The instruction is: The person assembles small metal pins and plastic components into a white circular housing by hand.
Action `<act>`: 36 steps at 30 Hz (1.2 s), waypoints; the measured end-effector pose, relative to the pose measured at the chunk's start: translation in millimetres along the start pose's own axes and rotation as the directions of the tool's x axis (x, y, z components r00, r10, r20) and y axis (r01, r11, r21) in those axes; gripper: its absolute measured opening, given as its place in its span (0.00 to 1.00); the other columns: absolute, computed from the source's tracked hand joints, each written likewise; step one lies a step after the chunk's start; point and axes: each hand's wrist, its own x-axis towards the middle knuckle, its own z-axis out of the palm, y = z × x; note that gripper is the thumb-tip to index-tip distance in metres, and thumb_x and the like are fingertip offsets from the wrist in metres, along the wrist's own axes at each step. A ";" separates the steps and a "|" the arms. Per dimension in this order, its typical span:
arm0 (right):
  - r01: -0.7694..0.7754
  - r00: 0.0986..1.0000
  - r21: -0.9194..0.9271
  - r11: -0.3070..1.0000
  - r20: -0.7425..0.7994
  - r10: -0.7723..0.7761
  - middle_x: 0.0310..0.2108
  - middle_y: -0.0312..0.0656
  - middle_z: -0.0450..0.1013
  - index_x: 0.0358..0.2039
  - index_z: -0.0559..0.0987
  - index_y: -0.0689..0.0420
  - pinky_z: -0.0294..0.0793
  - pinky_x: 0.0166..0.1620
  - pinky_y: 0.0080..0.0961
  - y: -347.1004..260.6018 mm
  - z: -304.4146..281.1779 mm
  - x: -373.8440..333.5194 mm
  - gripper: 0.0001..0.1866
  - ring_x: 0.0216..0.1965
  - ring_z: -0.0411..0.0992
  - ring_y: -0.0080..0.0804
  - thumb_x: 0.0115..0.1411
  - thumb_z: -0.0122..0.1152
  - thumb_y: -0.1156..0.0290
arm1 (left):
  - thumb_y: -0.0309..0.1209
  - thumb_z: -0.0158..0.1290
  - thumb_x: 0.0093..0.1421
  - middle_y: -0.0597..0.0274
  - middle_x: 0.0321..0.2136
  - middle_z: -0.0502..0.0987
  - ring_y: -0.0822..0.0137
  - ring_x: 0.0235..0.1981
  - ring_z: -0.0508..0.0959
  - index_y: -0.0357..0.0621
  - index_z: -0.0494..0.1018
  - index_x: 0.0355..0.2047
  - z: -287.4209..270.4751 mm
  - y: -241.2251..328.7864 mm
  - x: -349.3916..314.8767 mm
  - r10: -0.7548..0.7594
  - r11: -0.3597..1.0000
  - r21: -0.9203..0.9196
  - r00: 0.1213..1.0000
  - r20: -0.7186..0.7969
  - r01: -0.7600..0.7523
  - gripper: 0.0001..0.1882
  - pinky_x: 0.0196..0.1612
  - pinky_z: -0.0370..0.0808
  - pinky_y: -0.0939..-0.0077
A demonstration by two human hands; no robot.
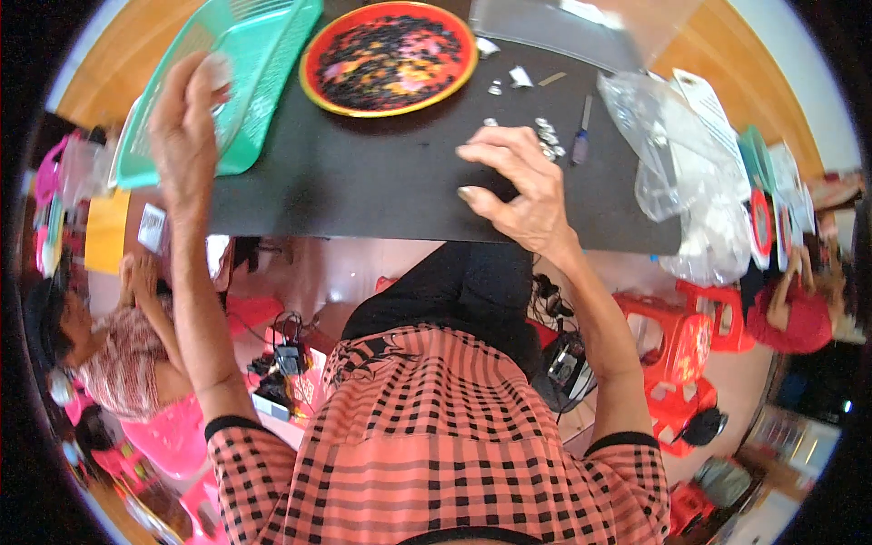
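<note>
Left hand (186,127) open against green basket (227,73), right hand (513,186) open, beside small metal pieces (545,136)

My left hand (184,123) is raised in front of the turquoise slotted plastic tray (263,54); it is motion-blurred, and whatever pale item sits at its fingertips cannot be identified. The tray's far end is cut off by the picture's upper edge. Right of the tray, the small silver metal pieces (548,136) beside my right hand (518,186) are too small to identify. My palm hides anything beneath it.
</note>
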 end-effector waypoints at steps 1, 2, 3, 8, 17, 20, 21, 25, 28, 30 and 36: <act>0.016 1.000 0.024 1.000 -0.011 -0.016 0.39 0.43 0.73 0.38 0.79 0.58 0.70 0.45 0.31 1.4 1.8 0.9 0.19 0.40 0.71 0.37 0.40 0.67 0.74 | 0.32 0.44 0.65 0.55 0.33 0.78 0.69 0.33 0.78 0.35 0.73 0.44 -7.0 -9.7 1.4 -0.045 0.994 0.097 0.999 -0.015 0.046 0.14 0.35 0.75 0.77; 0.032 0.999 0.046 0.998 -0.021 -0.031 0.39 0.43 0.73 0.37 0.79 0.58 0.70 0.44 0.30 1.9 2.7 0.8 0.19 0.39 0.70 0.37 0.40 0.68 0.74 | 0.33 0.45 0.64 0.51 0.33 0.78 0.64 0.34 0.79 0.34 0.72 0.43 -10.2 -15.4 1.9 -0.089 0.977 0.193 0.996 0.003 0.087 0.15 0.37 0.75 0.72; 0.039 0.999 0.055 0.998 -0.035 -0.037 0.38 0.43 0.73 0.37 0.79 0.58 0.71 0.42 0.29 1.4 4.0 1.7 0.19 0.37 0.70 0.36 0.40 0.68 0.74 | 0.33 0.45 0.64 0.49 0.33 0.77 0.60 0.35 0.79 0.35 0.72 0.43 -15.2 -29.3 0.8 0.008 0.951 0.310 0.999 0.037 -0.019 0.14 0.38 0.74 0.70; 0.026 1.000 0.043 0.999 -0.011 -0.025 0.36 0.42 0.72 0.34 0.79 0.59 0.70 0.40 0.29 0.3 1.3 -2.2 0.16 0.34 0.69 0.36 0.42 0.68 0.73 | 0.33 0.47 0.62 0.46 0.37 0.75 0.50 0.39 0.76 0.37 0.72 0.41 -4.7 -19.8 -9.3 0.027 0.894 0.436 0.982 0.186 -0.107 0.13 0.44 0.70 0.64; -0.017 0.999 0.012 1.000 0.042 0.016 0.30 0.38 0.77 0.34 0.80 0.57 0.69 0.36 0.26 3.3 -8.8 2.3 0.11 0.32 0.74 0.30 0.48 0.63 0.79 | 0.22 0.47 0.61 0.65 0.29 0.72 0.75 0.30 0.70 0.38 0.73 0.36 71.4 85.0 -87.7 0.031 0.968 -0.248 0.959 0.280 0.041 0.06 0.34 0.68 0.81; -0.061 0.996 -0.163 0.985 0.062 0.072 0.29 0.40 0.76 0.36 0.80 0.55 0.71 0.36 0.23 22.6 -34.9 15.8 0.12 0.29 0.75 0.29 0.50 0.60 0.80 | 0.23 0.48 0.61 0.65 0.28 0.71 0.76 0.29 0.69 0.37 0.73 0.36 104.6 88.0 -117.6 -0.095 0.862 -0.416 0.898 0.429 0.290 0.05 0.33 0.67 0.83; -0.088 0.995 -0.203 0.975 0.031 0.097 0.28 0.39 0.76 0.38 0.80 0.54 0.72 0.35 0.22 32.9 -43.4 18.6 0.13 0.29 0.74 0.26 0.50 0.58 0.80 | 0.23 0.49 0.60 0.65 0.28 0.71 0.76 0.28 0.69 0.36 0.72 0.36 117.5 86.2 -126.7 -0.112 0.795 -0.502 0.896 0.430 0.341 0.05 0.32 0.66 0.83; -0.149 0.988 -0.291 0.945 0.006 0.157 0.28 0.38 0.75 0.41 0.79 0.54 0.73 0.36 0.21 76.5 -68.0 33.3 0.14 0.30 0.73 0.24 0.53 0.57 0.79 | 0.20 0.49 0.58 0.57 0.28 0.71 0.69 0.26 0.70 0.34 0.71 0.37 130.3 95.6 -129.9 -0.031 0.909 -0.363 0.902 0.430 0.204 0.06 0.33 0.69 0.79; -0.092 0.993 -0.324 0.942 0.035 0.109 0.29 0.41 0.74 0.40 0.78 0.55 0.73 0.35 0.26 96.2 -67.3 46.7 0.13 0.28 0.73 0.31 0.53 0.56 0.76 | 0.19 0.48 0.57 0.57 0.28 0.71 0.69 0.26 0.70 0.34 0.71 0.36 134.2 96.1 -130.0 0.001 0.911 -0.375 0.908 0.419 0.173 0.07 0.33 0.69 0.79; -0.027 0.995 -0.314 0.949 0.079 0.055 0.33 0.45 0.73 0.39 0.77 0.56 0.74 0.37 0.33 100.9 -63.0 53.6 0.13 0.31 0.74 0.39 0.51 0.55 0.76 | 0.19 0.48 0.57 0.57 0.28 0.71 0.68 0.26 0.70 0.34 0.71 0.36 132.8 96.5 -128.5 -0.011 0.914 -0.361 0.901 0.434 0.186 0.07 0.33 0.69 0.79; 0.175 0.958 -0.420 0.891 0.280 -0.057 0.37 0.46 0.71 0.38 0.76 0.57 0.72 0.45 0.36 128.5 -47.5 61.6 0.14 0.40 0.72 0.44 0.49 0.55 0.76 | 0.21 0.46 0.59 0.60 0.28 0.71 0.70 0.29 0.71 0.35 0.72 0.35 132.7 99.7 -125.6 -0.068 0.916 -0.324 0.885 0.460 0.238 0.06 0.36 0.67 0.80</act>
